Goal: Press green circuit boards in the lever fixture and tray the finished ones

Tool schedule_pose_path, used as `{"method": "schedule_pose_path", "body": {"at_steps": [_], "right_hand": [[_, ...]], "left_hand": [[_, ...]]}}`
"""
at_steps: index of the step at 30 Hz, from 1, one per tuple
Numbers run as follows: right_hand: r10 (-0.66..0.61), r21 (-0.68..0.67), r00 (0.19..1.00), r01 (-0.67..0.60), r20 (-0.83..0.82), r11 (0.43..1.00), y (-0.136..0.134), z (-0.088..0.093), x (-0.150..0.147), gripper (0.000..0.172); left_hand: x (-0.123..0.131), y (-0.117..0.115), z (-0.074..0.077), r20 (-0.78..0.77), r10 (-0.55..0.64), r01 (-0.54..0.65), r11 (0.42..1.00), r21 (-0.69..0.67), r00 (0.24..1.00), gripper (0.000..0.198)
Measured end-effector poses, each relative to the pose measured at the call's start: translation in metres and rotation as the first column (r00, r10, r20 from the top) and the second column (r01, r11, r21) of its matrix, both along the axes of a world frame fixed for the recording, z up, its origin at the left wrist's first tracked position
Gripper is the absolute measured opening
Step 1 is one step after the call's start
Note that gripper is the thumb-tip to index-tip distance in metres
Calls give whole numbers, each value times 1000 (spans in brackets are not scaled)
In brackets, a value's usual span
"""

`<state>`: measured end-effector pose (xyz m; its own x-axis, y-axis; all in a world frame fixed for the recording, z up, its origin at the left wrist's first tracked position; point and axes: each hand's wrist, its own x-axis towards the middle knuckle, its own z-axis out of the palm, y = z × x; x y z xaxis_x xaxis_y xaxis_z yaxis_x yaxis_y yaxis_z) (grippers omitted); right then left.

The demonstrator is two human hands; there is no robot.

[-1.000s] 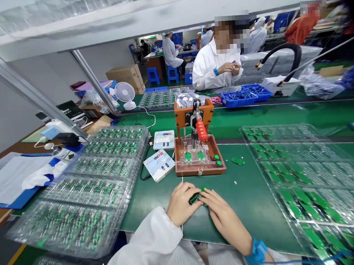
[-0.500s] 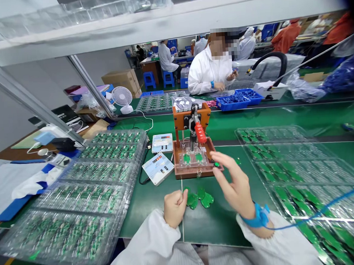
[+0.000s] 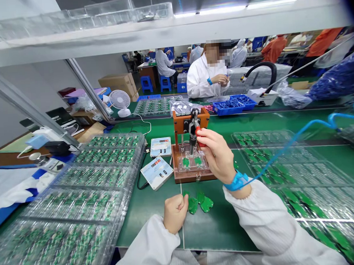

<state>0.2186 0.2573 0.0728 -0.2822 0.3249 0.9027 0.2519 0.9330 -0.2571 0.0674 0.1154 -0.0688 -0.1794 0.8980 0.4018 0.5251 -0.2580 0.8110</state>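
Observation:
My right hand [image 3: 216, 154] is closed round the red lever handle [image 3: 198, 132] of a small brown press fixture [image 3: 190, 147] in the middle of the green bench. Two green circuit boards [image 3: 191, 162] lie under clear plates in the fixture's base. My left hand [image 3: 175, 212] rests as a loose fist on the bench near me, its fingertips touching the edge of several small green boards [image 3: 199, 203] that lie loose on the mat. A blue wrist strap [image 3: 236, 181] with a coiled blue cord runs from my right wrist off to the right.
Stacked clear trays of green boards [image 3: 87, 190] fill the left side, and more trays [image 3: 290, 173] cover the right. Two white meter boxes [image 3: 157, 171] sit left of the fixture. A person in a white coat [image 3: 206, 76] works across the bench, beside blue bins [image 3: 232, 104] and a small fan [image 3: 119, 101].
My right hand left the loose boards, rose across the fixture and closed on the red lever. My left hand drew back into a fist beside the boards, which now lie on the mat.

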Motion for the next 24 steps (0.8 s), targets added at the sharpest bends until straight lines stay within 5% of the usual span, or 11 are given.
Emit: {"method": "schedule_pose_path", "body": {"at_steps": [3,6,10,14,19,22,24], "right_hand": [[3,113,1000,-4,7,994,9,3,2,36],[-12,151,999,20,-51,988,15,26,-1,28],[-16,-84,980,-1,-197,996,37,81,-21,40],[105,-271,980,-148,-169,951,92,119,-38,63],[159,-501,985,-169,-63,849,149,121,-45,49],[159,-632,987,-122,2,765,158,115,-49,48],[103,-623,994,-61,30,780,156,109,-45,49]], "left_hand": [[-1,1,-1,5,-5,5,1000,5,1000,56],[-2,1,-2,-4,-3,3,1000,-6,1000,57],[-3,2,-3,-11,0,0,1000,-7,1000,58],[-4,4,-3,-26,14,-14,1000,8,1000,57],[-6,5,-3,-42,36,-35,999,18,998,55],[-7,6,-3,-48,36,-34,999,38,998,54],[-6,6,-4,-53,43,-40,998,44,998,53]]}}
